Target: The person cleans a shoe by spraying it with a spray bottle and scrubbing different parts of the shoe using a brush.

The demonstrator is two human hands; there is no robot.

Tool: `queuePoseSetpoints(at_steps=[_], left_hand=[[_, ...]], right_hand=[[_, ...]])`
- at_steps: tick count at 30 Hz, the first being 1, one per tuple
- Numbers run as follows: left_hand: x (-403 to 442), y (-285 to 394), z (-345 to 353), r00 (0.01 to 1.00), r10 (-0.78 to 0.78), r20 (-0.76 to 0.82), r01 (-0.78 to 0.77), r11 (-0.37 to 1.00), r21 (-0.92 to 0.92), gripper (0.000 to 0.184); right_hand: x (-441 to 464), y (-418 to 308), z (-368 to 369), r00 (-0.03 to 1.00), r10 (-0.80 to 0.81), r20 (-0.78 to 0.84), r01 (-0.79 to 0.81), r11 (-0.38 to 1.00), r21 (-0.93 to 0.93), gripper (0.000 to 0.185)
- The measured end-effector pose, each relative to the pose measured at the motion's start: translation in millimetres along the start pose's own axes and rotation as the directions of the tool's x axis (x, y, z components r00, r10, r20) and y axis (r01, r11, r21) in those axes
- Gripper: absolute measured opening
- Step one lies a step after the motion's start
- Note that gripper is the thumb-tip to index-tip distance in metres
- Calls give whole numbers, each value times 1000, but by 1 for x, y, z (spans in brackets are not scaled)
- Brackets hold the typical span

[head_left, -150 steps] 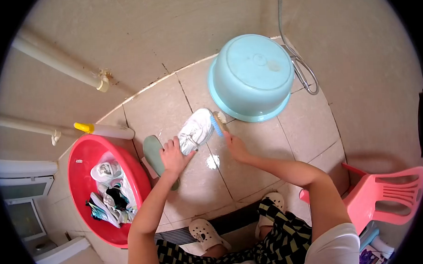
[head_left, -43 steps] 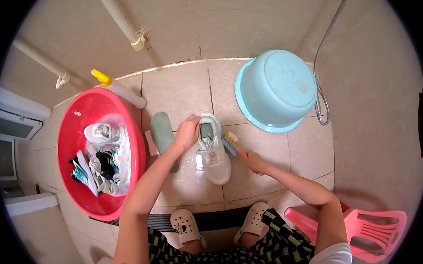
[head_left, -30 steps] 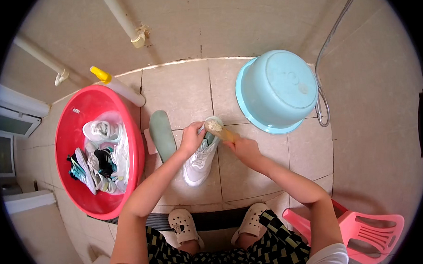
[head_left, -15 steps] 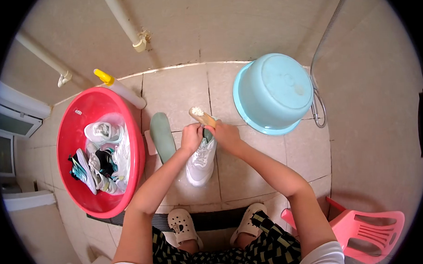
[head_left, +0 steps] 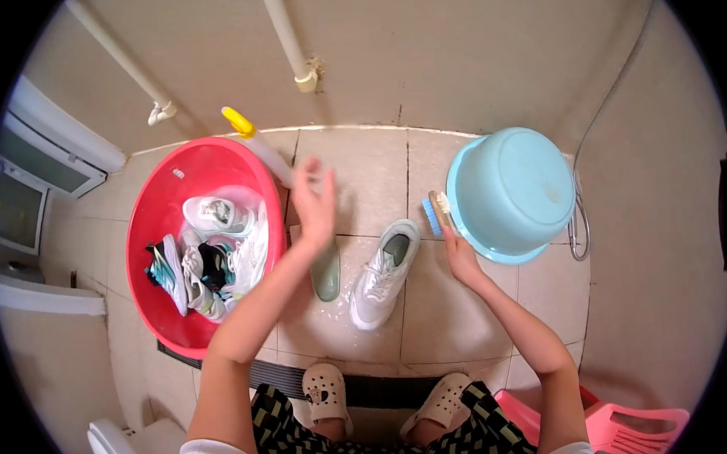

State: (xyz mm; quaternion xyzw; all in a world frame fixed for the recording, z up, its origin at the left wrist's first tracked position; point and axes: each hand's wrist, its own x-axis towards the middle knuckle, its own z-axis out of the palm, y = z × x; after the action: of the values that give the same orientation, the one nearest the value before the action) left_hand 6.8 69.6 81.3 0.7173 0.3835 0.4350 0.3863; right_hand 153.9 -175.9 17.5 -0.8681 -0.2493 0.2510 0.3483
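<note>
My left hand (head_left: 315, 205), a little blurred, is raised over the upper end of a green insole (head_left: 327, 275), its fingers apart and holding nothing. My right hand (head_left: 462, 259) is closed around a wooden scrubbing brush (head_left: 437, 213) with blue bristles on one side and pale tufts on the other, beside the upturned light-blue basin. Between the two hands a white-grey sneaker (head_left: 384, 278) lies on the tiles, its laces in place and its opening facing away from me. White suds or drops speckle the floor around the sneaker and insole.
A red tub (head_left: 154, 298) with several shoes stands at the left. Behind it leans a white bottle with a yellow top (head_left: 238, 121). The light-blue basin (head_left: 510, 194) is upside down at the right, near a shower hose (head_left: 578, 235). A pink plastic chair (head_left: 635, 426) stands at lower right.
Both hands have left the sneaker. My left hand has risen and opened; my right hand has carried the brush right, towards the basin. The sneaker is tilted slightly differently, and the view has shifted.
</note>
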Motion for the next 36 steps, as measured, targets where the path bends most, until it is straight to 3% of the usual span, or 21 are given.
queuePoseSetpoints(at_steps=[1,3,5,7,9,11,13,14,16,17,19,23,25,29,31,32,36], left_hand=[[23,2,-12,988,73,-138,-65,996,59,57],[64,-3,-28,911,126,-392,-18,963,268,79],[102,-21,-39,828,203,-524,54,899,434,89],[131,-43,-40,848,152,-507,49,931,361,87],[146,-56,-46,872,100,-480,46,958,284,85],[156,-61,-50,983,4,-181,3,999,38,77],[157,-61,-39,985,72,-157,-66,997,43,67],[154,-62,-33,981,137,-141,-130,990,57,57],[132,-40,-18,947,293,-134,-292,956,23,32],[118,-21,-12,949,289,-125,-289,957,17,32],[90,8,-6,952,278,124,-264,957,-121,23],[29,48,-1,808,415,418,-372,910,-186,15],[-2,68,-3,742,343,575,-255,939,-231,9],[-38,71,1,699,257,667,-150,965,-215,10],[-47,61,5,650,134,748,-200,980,-2,16],[-54,56,3,638,-52,768,-13,997,79,24],[-67,36,-3,607,-94,789,-92,978,187,25]], right_hand=[[-1,1,1,1000,-8,2,8,1000,2,67],[-3,5,3,999,-34,-3,34,999,35,64],[-6,4,2,999,16,30,-19,996,93,61],[-8,6,2,996,68,60,-76,986,146,60],[-6,15,3,1000,-4,22,0,986,169,57],[-12,7,-7,997,51,64,-63,977,206,57],[-19,-6,-19,957,148,249,-240,886,397,55],[-21,-9,-22,958,157,241,-246,884,399,55],[-23,-10,-28,894,200,401,-404,746,529,55],[-24,-11,-31,893,211,397,-411,742,529,55],[-29,-11,-34,887,211,411,-424,727,541,56],[-36,-12,-43,875,191,446,-433,719,544,57],[-41,-16,-49,879,166,447,-409,745,527,57],[-48,-8,-49,862,187,472,-438,744,506,57],[-51,-6,-49,854,202,480,-444,765,467,56],[-51,-6,-50,855,203,477,-443,765,468,56],[-53,0,-46,839,229,493,-471,760,449,56]])
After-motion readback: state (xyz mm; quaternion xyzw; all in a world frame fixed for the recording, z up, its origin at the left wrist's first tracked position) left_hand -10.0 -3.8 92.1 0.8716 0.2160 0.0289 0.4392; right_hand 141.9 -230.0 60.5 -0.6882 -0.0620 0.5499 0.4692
